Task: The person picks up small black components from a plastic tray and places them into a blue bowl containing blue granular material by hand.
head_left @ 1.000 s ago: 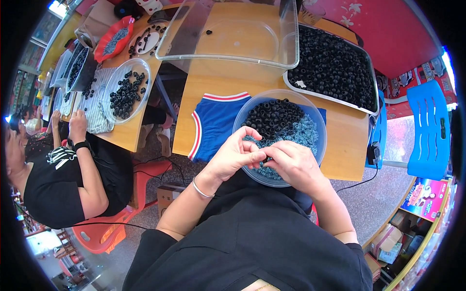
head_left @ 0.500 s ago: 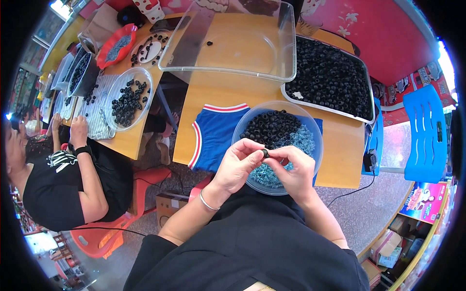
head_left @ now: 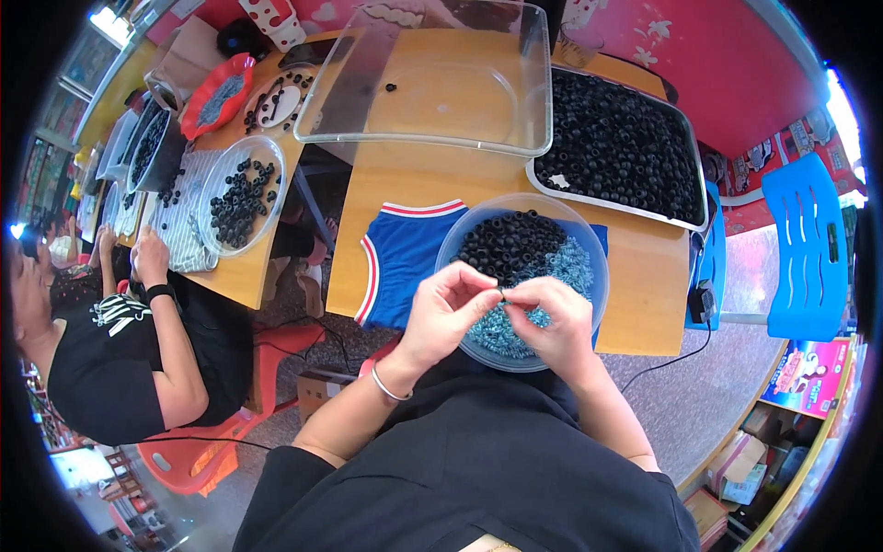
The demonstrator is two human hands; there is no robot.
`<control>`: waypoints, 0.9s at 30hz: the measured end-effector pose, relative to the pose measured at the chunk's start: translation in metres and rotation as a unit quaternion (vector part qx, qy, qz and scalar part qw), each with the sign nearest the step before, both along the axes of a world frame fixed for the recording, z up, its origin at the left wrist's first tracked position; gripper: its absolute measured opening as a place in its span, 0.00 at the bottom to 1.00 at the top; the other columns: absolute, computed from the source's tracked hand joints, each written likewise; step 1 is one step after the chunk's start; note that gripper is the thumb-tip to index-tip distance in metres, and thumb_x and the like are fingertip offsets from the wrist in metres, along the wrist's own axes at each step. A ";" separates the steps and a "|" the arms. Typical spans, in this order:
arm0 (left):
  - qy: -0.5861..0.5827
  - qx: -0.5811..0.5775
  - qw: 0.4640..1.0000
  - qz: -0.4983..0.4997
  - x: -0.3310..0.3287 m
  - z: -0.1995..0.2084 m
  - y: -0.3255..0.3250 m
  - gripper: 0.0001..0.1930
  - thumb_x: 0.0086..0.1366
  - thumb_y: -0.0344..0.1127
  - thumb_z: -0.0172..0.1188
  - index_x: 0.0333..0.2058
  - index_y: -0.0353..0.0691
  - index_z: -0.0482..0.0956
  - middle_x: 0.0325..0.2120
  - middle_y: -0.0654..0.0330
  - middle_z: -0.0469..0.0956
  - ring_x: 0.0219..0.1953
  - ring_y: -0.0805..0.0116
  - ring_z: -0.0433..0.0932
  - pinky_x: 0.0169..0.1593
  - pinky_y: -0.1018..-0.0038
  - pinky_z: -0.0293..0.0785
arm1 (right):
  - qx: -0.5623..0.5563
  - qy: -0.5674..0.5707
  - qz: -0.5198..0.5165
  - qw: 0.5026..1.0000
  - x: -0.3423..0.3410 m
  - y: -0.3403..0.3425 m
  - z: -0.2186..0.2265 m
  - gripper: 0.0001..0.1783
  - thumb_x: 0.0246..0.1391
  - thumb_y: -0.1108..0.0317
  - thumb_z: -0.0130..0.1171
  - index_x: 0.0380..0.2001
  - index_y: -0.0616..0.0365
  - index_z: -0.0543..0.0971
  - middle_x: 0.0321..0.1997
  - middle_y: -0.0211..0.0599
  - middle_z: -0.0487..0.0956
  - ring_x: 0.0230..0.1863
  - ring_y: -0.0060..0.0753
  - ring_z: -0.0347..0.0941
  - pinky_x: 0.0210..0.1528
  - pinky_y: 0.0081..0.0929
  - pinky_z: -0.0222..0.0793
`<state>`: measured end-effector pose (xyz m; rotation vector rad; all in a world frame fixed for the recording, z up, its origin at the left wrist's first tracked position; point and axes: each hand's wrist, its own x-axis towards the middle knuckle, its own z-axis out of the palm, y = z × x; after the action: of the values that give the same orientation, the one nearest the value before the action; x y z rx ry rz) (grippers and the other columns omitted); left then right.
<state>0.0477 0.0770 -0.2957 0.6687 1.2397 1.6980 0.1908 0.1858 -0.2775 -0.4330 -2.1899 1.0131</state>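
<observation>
Both my hands meet over a round clear plastic bowl (head_left: pixel 602 265). My left hand (head_left: pixel 448 311) and my right hand (head_left: pixel 557 318) pinch one small black round part (head_left: pixel 502 293) between thumbs and fingertips. The fingers cover most of it. Inside the bowl, black hollow round parts (head_left: pixel 504 241) fill the far left side. Small translucent blue pieces (head_left: pixel 572 265) lie at the right and near side. Under the bowl's left edge spreads a blue cloth (head_left: pixel 409 248) with red and white trim.
Beyond the bowl stands a clear bin (head_left: pixel 423 140) with one black part inside. At right sits a metal tray (head_left: pixel 696 207) heaped with black parts. A blue chair (head_left: pixel 805 248) is at far right. Left, a co-worker (head_left: pixel 110 368) sits by another bowl (head_left: pixel 204 207).
The small black part is less visible between my fingertips, which have shifted slightly. The whole view has moved a little. Both hands still pinch over the bowl.
</observation>
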 end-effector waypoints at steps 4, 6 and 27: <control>0.319 0.097 0.938 0.093 -0.043 0.046 0.039 0.07 0.58 0.21 0.65 0.35 0.32 0.78 0.32 0.59 0.80 0.35 0.74 0.80 0.40 0.79 0.77 | -0.071 -0.001 -0.049 0.996 0.008 0.018 0.007 0.14 0.45 0.79 0.67 0.37 0.58 0.81 0.36 0.36 0.79 0.30 0.26 0.76 0.34 0.21 0.73; 0.462 0.142 0.859 0.170 -0.069 0.067 0.066 0.08 0.56 0.21 0.66 0.34 0.34 0.78 0.30 0.57 0.79 0.31 0.71 0.80 0.35 0.78 0.75 | -0.078 -0.004 -0.085 0.993 0.012 0.026 0.004 0.12 0.46 0.80 0.65 0.37 0.60 0.80 0.37 0.37 0.79 0.32 0.26 0.76 0.34 0.21 0.73; 0.718 -0.059 0.694 -0.020 -0.028 -0.023 0.037 0.13 0.49 0.25 0.63 0.36 0.40 0.81 0.34 0.59 0.74 0.39 0.59 0.75 0.42 0.68 0.75 | 0.137 -0.255 0.006 0.957 -0.026 0.055 -0.025 0.10 0.46 0.75 0.60 0.35 0.57 0.78 0.39 0.36 0.79 0.44 0.42 0.74 0.45 0.37 0.72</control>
<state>0.0196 0.1143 -0.3185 2.1109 2.2440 0.7746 0.1648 0.2408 -0.3028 -0.6009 -2.7455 0.6289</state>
